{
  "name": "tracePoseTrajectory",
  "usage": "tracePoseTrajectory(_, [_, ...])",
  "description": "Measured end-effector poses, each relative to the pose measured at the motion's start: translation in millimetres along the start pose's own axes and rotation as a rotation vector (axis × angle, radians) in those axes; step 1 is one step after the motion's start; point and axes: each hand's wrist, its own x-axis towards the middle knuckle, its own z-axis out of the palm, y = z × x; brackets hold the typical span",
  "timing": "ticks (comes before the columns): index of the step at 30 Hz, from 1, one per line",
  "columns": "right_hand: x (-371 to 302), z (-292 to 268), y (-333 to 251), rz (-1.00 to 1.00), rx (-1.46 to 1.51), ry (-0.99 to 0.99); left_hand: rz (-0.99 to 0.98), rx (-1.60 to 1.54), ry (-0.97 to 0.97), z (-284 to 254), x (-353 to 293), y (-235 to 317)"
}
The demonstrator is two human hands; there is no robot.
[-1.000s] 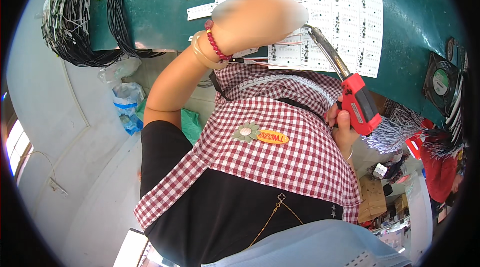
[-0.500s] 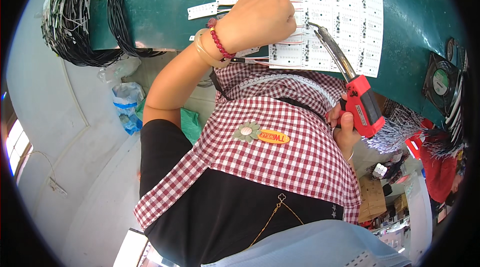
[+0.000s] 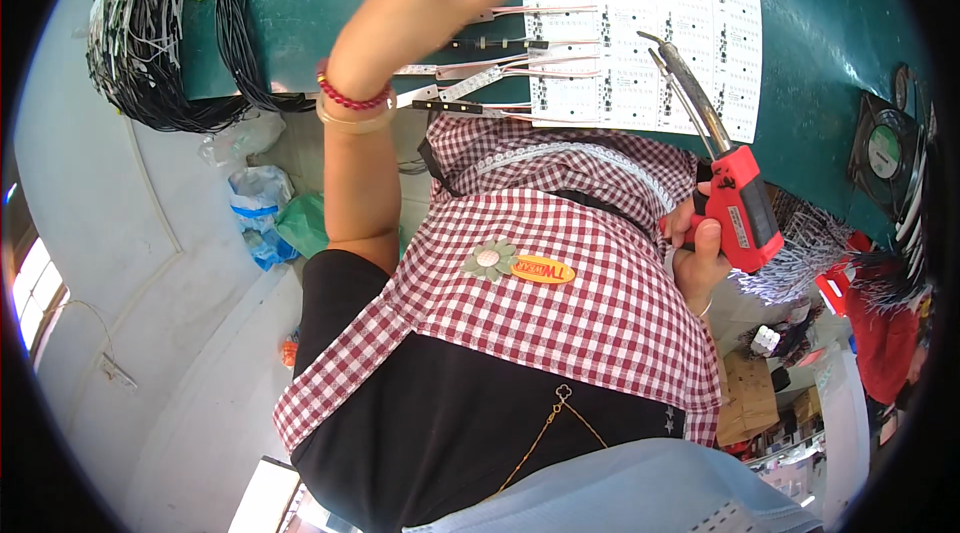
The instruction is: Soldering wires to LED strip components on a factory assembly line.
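My right hand [image 3: 700,258] is closed round the red and black handle of a soldering gun [image 3: 745,213]. Its long metal barrel and thin feed tube slant up, and the bent tip lies over a white circuit board panel [image 3: 690,33]. My left hand [image 3: 425,3], blurred at the fingertips, is curled in above the left side of the panel; whatever it may pinch is hidden. Thin wires [image 3: 560,71] run from the panel's pads to small white strips [image 3: 470,85] and black ones [image 3: 448,107]. Part of this row is covered by my left hand.
The green table [image 3: 310,13] carries bundles of black cables [image 3: 235,23] and white-ended leads [image 3: 130,43] hanging over its front edge at left. A black fan [image 3: 884,151] stands at the right edge. Plastic bags [image 3: 258,198] lie below the table.
My left hand has lifted off the panel's wires and moved left and away from me, uncovering several wires. The soldering gun has shifted slightly right, its tip a little farther from the wires.
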Motion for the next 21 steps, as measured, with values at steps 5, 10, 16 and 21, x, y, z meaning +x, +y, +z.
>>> tracePoseTrajectory(5, [4, -2, -5, -0.047, 0.015, 0.014, 0.073, -0.47, 0.463, -3, -3, -29])
tracePoseTrajectory(10, [6, 0, -5, -0.075, -0.001, 0.029, 0.057, -0.452, 0.558, 2, -14, -43])
tracePoseTrajectory(16, [5, -4, -6, -0.094, 0.052, -0.022, 0.372, -0.538, 0.869, -16, -23, -13])
tracePoseTrajectory(21, [6, 2, -9, -0.105, 0.023, 0.016, 0.385, -0.497, 0.899, 6, -13, -20])
